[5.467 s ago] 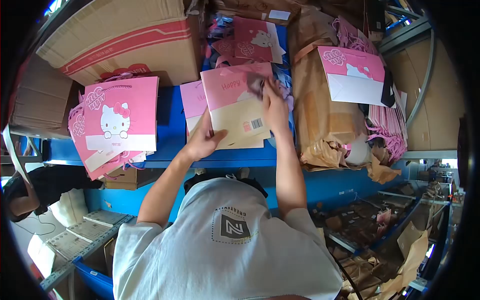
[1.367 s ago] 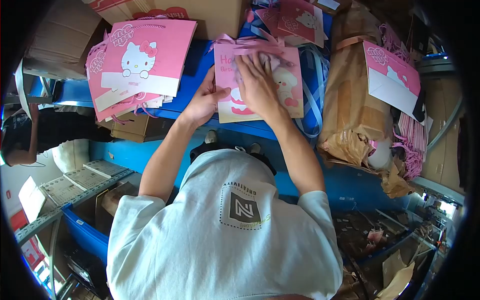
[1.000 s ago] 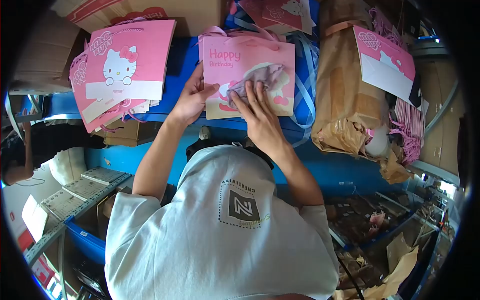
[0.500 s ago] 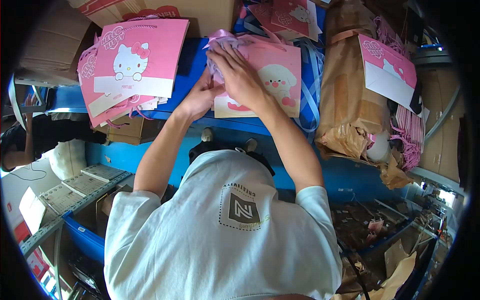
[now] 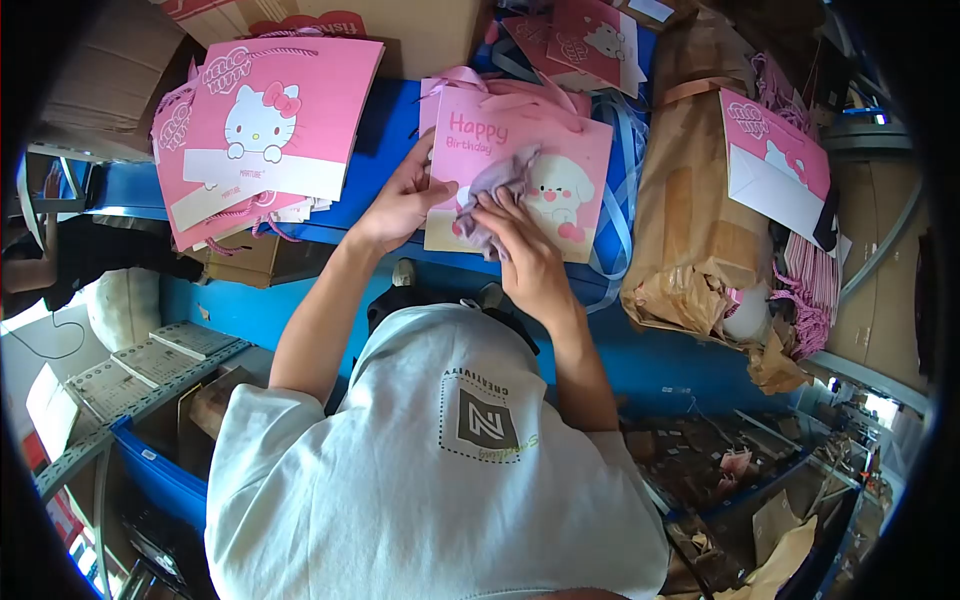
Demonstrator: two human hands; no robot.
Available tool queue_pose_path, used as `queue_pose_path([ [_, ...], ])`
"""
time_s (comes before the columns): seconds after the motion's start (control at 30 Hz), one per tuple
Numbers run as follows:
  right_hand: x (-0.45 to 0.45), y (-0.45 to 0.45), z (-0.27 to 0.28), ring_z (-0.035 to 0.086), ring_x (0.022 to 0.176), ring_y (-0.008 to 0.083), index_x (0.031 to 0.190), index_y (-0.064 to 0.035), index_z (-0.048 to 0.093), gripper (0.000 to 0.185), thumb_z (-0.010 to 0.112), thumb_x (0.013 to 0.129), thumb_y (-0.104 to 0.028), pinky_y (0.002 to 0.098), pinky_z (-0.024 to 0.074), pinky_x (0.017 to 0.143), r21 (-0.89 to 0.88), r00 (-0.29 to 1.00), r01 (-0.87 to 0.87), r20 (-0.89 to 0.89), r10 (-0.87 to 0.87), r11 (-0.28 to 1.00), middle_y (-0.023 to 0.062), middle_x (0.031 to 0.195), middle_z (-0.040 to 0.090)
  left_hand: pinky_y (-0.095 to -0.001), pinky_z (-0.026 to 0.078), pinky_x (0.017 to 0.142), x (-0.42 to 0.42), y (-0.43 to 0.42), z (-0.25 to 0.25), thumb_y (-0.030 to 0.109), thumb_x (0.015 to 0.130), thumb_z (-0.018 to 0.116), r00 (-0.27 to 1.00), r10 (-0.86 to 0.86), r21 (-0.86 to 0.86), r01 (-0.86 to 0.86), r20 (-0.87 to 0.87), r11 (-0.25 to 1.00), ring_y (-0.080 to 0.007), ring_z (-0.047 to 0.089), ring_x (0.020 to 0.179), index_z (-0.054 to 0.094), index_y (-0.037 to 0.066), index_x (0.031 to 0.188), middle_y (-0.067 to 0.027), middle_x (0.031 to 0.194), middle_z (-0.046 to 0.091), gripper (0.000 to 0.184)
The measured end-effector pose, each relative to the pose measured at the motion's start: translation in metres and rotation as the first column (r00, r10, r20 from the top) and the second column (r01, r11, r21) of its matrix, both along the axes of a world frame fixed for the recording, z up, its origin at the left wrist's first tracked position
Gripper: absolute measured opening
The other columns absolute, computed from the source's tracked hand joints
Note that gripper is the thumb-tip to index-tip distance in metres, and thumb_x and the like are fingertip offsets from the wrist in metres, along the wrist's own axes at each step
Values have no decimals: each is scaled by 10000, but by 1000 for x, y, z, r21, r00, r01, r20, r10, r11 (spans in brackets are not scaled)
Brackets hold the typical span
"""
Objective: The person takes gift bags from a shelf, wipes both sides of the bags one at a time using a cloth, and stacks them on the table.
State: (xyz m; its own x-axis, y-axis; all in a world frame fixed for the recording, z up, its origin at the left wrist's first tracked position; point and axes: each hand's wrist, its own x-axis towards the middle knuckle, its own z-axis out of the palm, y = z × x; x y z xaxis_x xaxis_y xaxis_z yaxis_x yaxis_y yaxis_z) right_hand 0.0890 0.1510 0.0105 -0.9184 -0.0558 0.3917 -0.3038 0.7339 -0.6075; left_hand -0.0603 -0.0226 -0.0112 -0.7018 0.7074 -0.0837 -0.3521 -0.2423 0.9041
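A pink paper gift bag (image 5: 480,110) printed "Happy Birthday" with a white puppy lies on the blue worktop, its ribbon handles at the far edge. My left hand (image 5: 402,205) grips the bag's left edge, thumb on the front. Under the fingers of my right hand (image 5: 528,255) is a crumpled greyish-purple cloth (image 5: 500,190), pressed on the bag's lower middle and covering part of the print. To the left lies a stack of pink Hello Kitty gift bags (image 5: 265,120) with rope handles.
A brown-paper-wrapped bundle (image 5: 700,190) stands at the right, with another Hello Kitty bag (image 5: 775,150) beside it. Light-blue ribbons (image 5: 625,240) hang over the worktop edge. More pink bags (image 5: 590,45) and a cardboard box (image 5: 420,40) are behind. Another person's arm (image 5: 30,270) shows at far left.
My right hand and the cloth have moved from the bag's upper left down to its lower middle, uncovering the lettering. My left hand has shifted to the bag's left edge.
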Motion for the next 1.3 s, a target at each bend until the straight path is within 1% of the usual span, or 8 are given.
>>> queue_pose_path([
  [0.23, -43, -7, 2, 614, 1396, 415, 1425, -26, 599, 493, 624, 935, 19, 507, 519, 1151, 170, 988, 75, -146, -51, 982, 203, 1452, 680, -306, 471, 1069, -7, 5, 0, -199, 955, 503, 989, -64, -59, 57, -136, 997, -209, 572, 1326, 285, 83, 1708, -139, 1550, 551, 833],
  [0.33, -75, -7, 9, 613, 1387, 437, 1504, -18, 533, 619, 622, 899, 80, 526, 556, 1092, 101, 991, 121, -66, -114, 988, 237, 1505, 630, -308, 466, 1076, -13, 4, 2, -202, 953, 490, 988, -98, -98, 86, -119, 991, -211, 568, 1336, 287, 86, 1708, -135, 1560, 545, 833],
  [0.4, -97, -6, 5, 641, 1339, 459, 1549, -12, 474, 670, 628, 902, 65, 529, 608, 994, 191, 965, 246, -143, -221, 950, 260, 1506, 618, -310, 461, 1084, -11, 4, 2, -205, 951, 476, 987, -131, -129, 119, -90, 984, -214, 564, 1345, 289, 89, 1708, -131, 1571, 539, 833],
  [0.57, -129, -22, 8, 649, 1316, 481, 1568, -10, 444, 695, 618, 900, 77, 523, 626, 953, 193, 897, 441, -117, -426, 877, 280, 1504, 610, -303, 551, 1015, -2, 9, 6, -169, 978, 530, 980, 5, -135, -33, -199, 990, -208, 656, 1229, 366, 110, 1666, -127, 1490, 616, 760],
  [0.73, -102, -16, 21, 658, 1318, 463, 1532, 29, 471, 643, 629, 908, 49, 495, 622, 954, 69, 991, 80, -113, -72, 994, 314, 1446, 641, -309, 558, 1006, -6, -2, -15, -166, 976, 534, 994, -80, -205, 64, -71, 977, -221, 668, 1204, 365, 109, 1671, -131, 1470, 633, 766],
  [0.93, -88, -24, 9, 653, 1315, 471, 1558, -48, 476, 687, 603, 897, 92, 527, 609, 995, 89, 984, 27, -180, -10, 996, 281, 1491, 619, -266, 496, 919, -1, 0, -3, -113, 1007, 564, 998, -57, -385, 60, 19, 921, -140, 585, 1055, 343, 41, 1663, -123, 1370, 618, 710],
  [1.07, -128, -14, 3, 656, 1327, 438, 1510, -18, 519, 647, 631, 879, 70, 492, 599, 1008, 125, 953, 230, -228, -198, 965, 265, 1447, 659, -253, 501, 938, -6, 6, -14, -106, 1005, 583, 994, -3, -72, -5, -110, 997, -139, 603, 1105, 359, 23, 1653, -128, 1393, 625, 697],
  [1.3, -120, -2, -11, 639, 1364, 409, 1496, -67, 562, 648, 595, 866, 82, 494, 566, 1082, 74, 971, 182, -170, -167, 980, 205, 1487, 655, -290, 571, 976, -2, 2, -3, -142, 1002, 551, 1000, 1, -151, 2, 19, 989, -185, 679, 1190, 405, 54, 1628, -143, 1422, 664, 672],
])
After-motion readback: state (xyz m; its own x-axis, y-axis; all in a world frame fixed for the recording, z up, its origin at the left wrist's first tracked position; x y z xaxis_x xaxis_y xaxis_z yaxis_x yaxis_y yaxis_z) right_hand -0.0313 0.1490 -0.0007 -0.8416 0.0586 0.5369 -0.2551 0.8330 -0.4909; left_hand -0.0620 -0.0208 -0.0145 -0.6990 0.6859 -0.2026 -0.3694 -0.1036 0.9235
